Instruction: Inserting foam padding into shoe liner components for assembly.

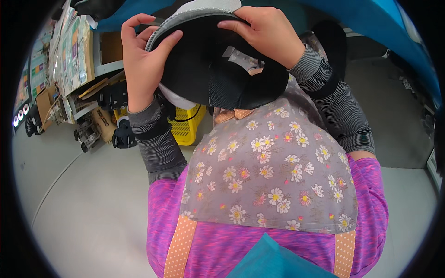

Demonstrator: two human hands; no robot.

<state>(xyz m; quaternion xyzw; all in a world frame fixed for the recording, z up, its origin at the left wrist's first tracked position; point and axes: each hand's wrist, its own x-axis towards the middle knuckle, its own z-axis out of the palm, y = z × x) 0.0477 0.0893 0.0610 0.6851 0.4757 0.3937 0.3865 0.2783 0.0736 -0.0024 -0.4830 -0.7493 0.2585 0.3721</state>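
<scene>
Both hands hold up a black and grey fabric piece [194, 62], shaped like an unfinished cap, in front of my chest. Its black side faces me, and a pale grey stitched edge curves along the top. A cut-out low on its right part shows the flowered apron behind. My left hand [146, 60] grips the left rim, thumb on the black face, fingers bent round the outside. At the upper right my right hand [266, 34] pinches the rim, its thumb pressed on the black face. The other fingers of the right hand are partly hidden behind the piece.
A yellow plastic basket [187, 127] stands below the fabric piece. To the left are a shelf [107, 67], a cardboard box [46, 104] and a small wheeled metal device [87, 133] near the floor. Blue fabric [375, 21] hangs across the upper right.
</scene>
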